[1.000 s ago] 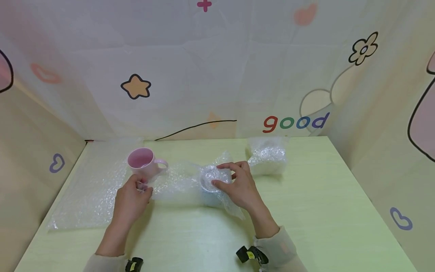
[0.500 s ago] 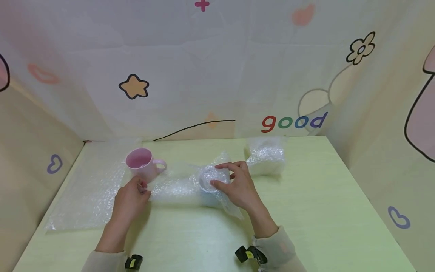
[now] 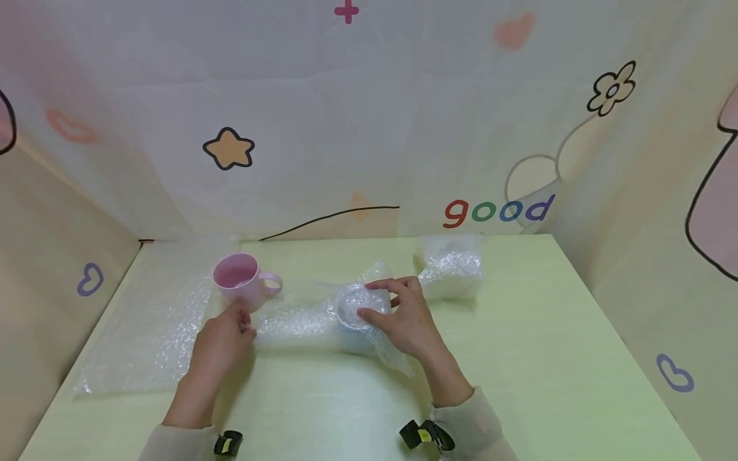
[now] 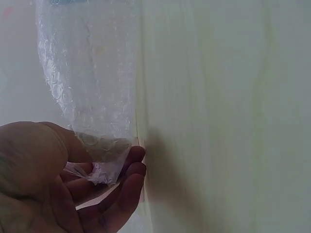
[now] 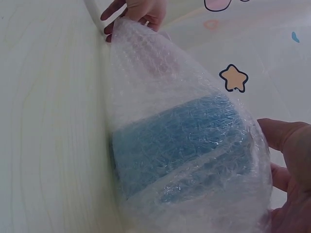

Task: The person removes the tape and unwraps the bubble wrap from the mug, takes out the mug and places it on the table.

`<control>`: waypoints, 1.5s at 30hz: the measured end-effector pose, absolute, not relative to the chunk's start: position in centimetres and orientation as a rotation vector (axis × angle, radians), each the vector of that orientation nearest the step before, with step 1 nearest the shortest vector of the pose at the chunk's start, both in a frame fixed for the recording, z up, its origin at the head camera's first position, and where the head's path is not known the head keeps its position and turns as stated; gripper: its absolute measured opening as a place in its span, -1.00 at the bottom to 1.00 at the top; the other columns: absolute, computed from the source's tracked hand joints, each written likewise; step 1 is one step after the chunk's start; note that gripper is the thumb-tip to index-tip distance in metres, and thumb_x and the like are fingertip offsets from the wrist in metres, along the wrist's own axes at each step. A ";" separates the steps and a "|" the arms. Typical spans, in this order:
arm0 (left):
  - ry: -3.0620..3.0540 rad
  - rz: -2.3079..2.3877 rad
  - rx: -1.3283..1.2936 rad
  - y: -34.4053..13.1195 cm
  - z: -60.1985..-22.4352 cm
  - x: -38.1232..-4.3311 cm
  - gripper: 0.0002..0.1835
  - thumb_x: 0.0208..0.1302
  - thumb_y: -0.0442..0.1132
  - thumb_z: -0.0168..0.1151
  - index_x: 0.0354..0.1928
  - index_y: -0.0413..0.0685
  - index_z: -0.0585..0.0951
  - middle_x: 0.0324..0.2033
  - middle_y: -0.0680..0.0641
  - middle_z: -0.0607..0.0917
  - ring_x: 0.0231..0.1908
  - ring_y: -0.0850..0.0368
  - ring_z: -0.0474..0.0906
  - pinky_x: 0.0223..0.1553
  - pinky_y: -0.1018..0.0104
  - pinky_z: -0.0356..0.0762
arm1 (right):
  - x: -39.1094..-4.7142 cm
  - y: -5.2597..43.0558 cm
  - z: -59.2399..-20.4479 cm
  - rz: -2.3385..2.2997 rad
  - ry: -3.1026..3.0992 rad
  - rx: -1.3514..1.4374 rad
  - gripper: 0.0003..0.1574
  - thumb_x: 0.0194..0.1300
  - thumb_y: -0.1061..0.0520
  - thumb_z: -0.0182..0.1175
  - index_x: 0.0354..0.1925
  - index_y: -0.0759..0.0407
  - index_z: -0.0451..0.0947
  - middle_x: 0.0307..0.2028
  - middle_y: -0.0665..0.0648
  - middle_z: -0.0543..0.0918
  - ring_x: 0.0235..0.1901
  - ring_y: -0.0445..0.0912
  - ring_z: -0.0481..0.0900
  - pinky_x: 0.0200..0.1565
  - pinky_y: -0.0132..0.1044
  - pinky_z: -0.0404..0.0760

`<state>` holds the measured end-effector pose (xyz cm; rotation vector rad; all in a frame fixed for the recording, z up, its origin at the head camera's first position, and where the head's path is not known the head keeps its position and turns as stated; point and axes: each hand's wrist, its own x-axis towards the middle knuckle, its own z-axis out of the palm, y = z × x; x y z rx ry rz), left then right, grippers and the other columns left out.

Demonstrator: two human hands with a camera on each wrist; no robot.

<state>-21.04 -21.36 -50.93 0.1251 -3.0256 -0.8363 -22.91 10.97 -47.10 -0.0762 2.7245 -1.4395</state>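
Observation:
A blue cup point(image 5: 180, 145) stands on the table inside a layer of bubble wrap, its round rim showing faintly through the plastic. My right hand point(image 3: 406, 314) holds the wrapped cup from the right, thumb and fingers spread around its top. From the cup, a loose strip of bubble wrap point(image 3: 296, 325) stretches left. My left hand point(image 3: 221, 339) pinches the far end of this strip between thumb and fingers, low over the table; the left wrist view shows the strip's corner point(image 4: 104, 167) in its grip. Just behind that hand is a pink mug point(image 3: 237, 275), handle pointing right.
A flat sheet of bubble wrap point(image 3: 150, 320) covers the table's left side, next to the pink mug. Another bubble-wrapped bundle point(image 3: 452, 266) stands at the back, right of the blue cup. A printed curtain point(image 3: 317, 141) rises behind the table.
The left hand has come down slightly with the strip's end, and the strip lies a little lower and tauter. My right hand keeps its hold on the wrapped cup.

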 end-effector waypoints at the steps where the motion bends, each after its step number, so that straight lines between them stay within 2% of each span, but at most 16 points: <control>1: -3.026 -0.828 0.126 -21.3 -50.9 -21.0 -0.89 0.26 -0.32 0.22 -0.22 -0.09 0.49 -0.44 -0.10 0.63 -0.42 -0.07 0.51 -0.41 0.11 0.38 | -22.9 11.0 -47.1 -1.441 2.725 -0.074 -0.47 0.16 -0.06 0.56 0.11 -0.24 0.69 0.13 0.09 0.41 0.01 0.02 0.48 -0.15 -0.22 0.49; 6: -3.016 -0.820 0.145 -21.1 -50.5 -21.0 -0.79 0.21 -0.31 0.28 -0.13 -0.13 0.53 -0.38 -0.13 0.69 -0.39 -0.10 0.56 -0.38 0.03 0.44 | -22.9 11.2 -47.2 -1.445 2.725 -0.070 -0.46 0.15 -0.05 0.56 0.11 -0.24 0.69 0.13 0.09 0.40 0.01 0.03 0.48 -0.14 -0.21 0.49; 12: -2.970 -0.770 0.184 -20.9 -49.4 -20.6 -0.65 0.21 -0.27 0.39 -0.01 -0.18 0.54 -0.20 -0.20 0.72 -0.26 -0.15 0.63 -0.27 -0.09 0.53 | -23.0 11.1 -47.2 -1.447 2.723 -0.080 -0.46 0.16 -0.04 0.55 0.13 -0.21 0.68 0.13 0.11 0.41 0.02 0.04 0.47 -0.15 -0.21 0.49; 17: -2.916 -0.714 0.157 -20.6 -48.4 -20.1 -0.54 0.21 -0.27 0.45 0.10 -0.24 0.54 -0.07 -0.31 0.68 -0.12 -0.32 0.64 -0.15 -0.22 0.58 | -23.0 11.0 -47.3 -1.459 2.722 -0.088 -0.46 0.16 -0.02 0.55 0.12 -0.18 0.69 0.11 0.12 0.42 0.01 0.04 0.46 -0.16 -0.22 0.48; 21: -2.873 -0.680 0.113 -19.9 -47.3 -19.8 -0.55 0.21 -0.27 0.45 0.11 -0.26 0.58 0.02 -0.34 0.65 0.03 -0.44 0.56 -0.04 -0.31 0.56 | -23.0 10.9 -47.3 -1.457 2.724 -0.080 -0.46 0.16 -0.02 0.56 0.12 -0.19 0.69 0.10 0.11 0.41 0.01 0.03 0.46 -0.16 -0.22 0.48; 25: -2.845 -0.686 0.027 -18.7 -46.4 -19.7 -0.62 0.24 -0.26 0.43 0.08 -0.22 0.63 0.05 -0.29 0.68 0.16 -0.43 0.49 0.08 -0.31 0.52 | -23.0 10.8 -47.3 -1.452 2.723 -0.073 -0.45 0.15 -0.03 0.56 0.13 -0.20 0.68 0.11 0.10 0.41 0.01 0.03 0.45 -0.16 -0.22 0.48; 29: -2.859 -0.807 -0.106 -17.1 -46.2 -20.2 -0.67 0.37 -0.13 0.36 0.07 -0.14 0.69 0.03 -0.17 0.74 0.12 -0.25 0.62 0.06 -0.19 0.59 | -22.9 10.9 -47.3 -1.458 2.724 -0.076 -0.45 0.16 -0.03 0.56 0.13 -0.20 0.68 0.10 0.10 0.41 0.00 0.03 0.45 -0.17 -0.22 0.47; 32: -2.894 -0.922 -0.204 -15.8 -46.7 -20.7 -0.58 0.44 0.06 0.29 0.12 -0.09 0.70 0.04 -0.10 0.76 0.05 -0.15 0.70 0.04 -0.14 0.64 | -22.9 10.9 -47.3 -1.464 2.719 -0.077 -0.46 0.16 -0.03 0.55 0.12 -0.20 0.68 0.09 0.09 0.40 0.02 0.05 0.44 -0.17 -0.22 0.46; 36: -2.979 -0.977 -0.302 -14.5 -47.5 -21.2 -0.43 0.44 0.26 0.20 0.22 -0.01 0.64 0.06 -0.05 0.76 0.06 -0.07 0.69 0.09 -0.10 0.63 | -22.9 10.9 -47.4 -1.470 2.712 -0.074 -0.47 0.17 -0.04 0.55 0.12 -0.21 0.68 0.09 0.09 0.40 0.05 0.09 0.44 -0.17 -0.22 0.46; 40: -3.087 -0.986 -0.340 -14.0 -48.1 -21.6 -0.33 0.47 0.36 0.06 0.29 0.01 0.58 0.10 -0.06 0.75 0.10 -0.08 0.69 0.13 -0.11 0.61 | -22.9 10.9 -47.4 -1.464 2.712 -0.078 -0.47 0.17 -0.05 0.55 0.12 -0.22 0.68 0.10 0.10 0.40 0.06 0.12 0.45 -0.19 -0.23 0.47; 45: -3.167 -0.981 -0.377 -14.0 -48.5 -22.1 -0.19 0.47 0.48 -0.16 0.27 -0.05 0.58 0.06 -0.07 0.76 0.09 -0.09 0.70 0.17 -0.14 0.59 | -23.0 11.1 -47.4 -1.455 2.726 -0.084 -0.49 0.17 -0.05 0.55 0.11 -0.23 0.68 0.09 0.10 0.41 0.03 0.08 0.44 -0.19 -0.22 0.47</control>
